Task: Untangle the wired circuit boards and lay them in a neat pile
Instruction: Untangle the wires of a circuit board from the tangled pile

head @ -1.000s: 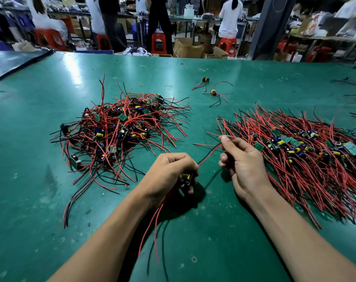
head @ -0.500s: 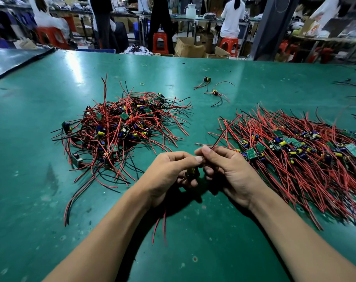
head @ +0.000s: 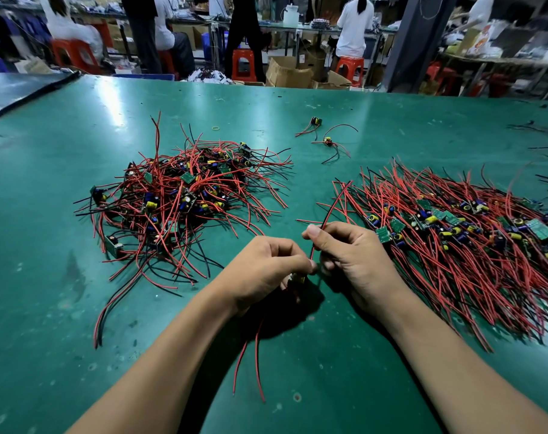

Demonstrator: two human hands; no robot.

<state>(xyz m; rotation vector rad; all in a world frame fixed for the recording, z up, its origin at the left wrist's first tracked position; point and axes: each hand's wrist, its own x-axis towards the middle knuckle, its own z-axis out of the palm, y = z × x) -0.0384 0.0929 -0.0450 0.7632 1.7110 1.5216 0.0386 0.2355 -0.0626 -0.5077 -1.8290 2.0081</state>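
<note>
1. As I judge it, the step in hand is dressing a single board. One piece is out of the tangle, and I am straightening its leads before it joins the pile.
2. My left hand (head: 266, 267) sits at 6 o'clock on the worktop (head: 78, 308). Its fingers (head: 297, 261) are curled tight round a small circuit board (head: 296, 279), and only a yellow-and-green edge shows under my knuckles.
3. My right hand (head: 357, 258) is just beside the left, toward 5 o'clock. Thumb and forefinger pinch a red wire (head: 335, 200) that rises away toward 1 o'clock, and the other fingers are curled in loosely. The wire seems to run down to the board I hold, though my knuckles hide the joint.
4. Two more red leads (head: 258, 368) trail out from under my left hand toward 6 o'clock and lie loose on the worktop.
5. The tangled heap (head: 178, 189) lies at 10 o'clock, with red and black wires crossing every way. The neat pile (head: 454, 233) lies at 3 o'clock, its boards along the middle and its leads combed mostly one way. Its near edge touches my right hand.
6. The next move, I reckon, is to slide the pinch out to the wire's tip while the left hand keeps the board fixed. Then I carry the piece to 3 o'clock and lay it with its leads parallel to the rest. It calls for a gentle pull so the joint is not strained, and for care not to drag the pile's nearest leads out of line.
</note>
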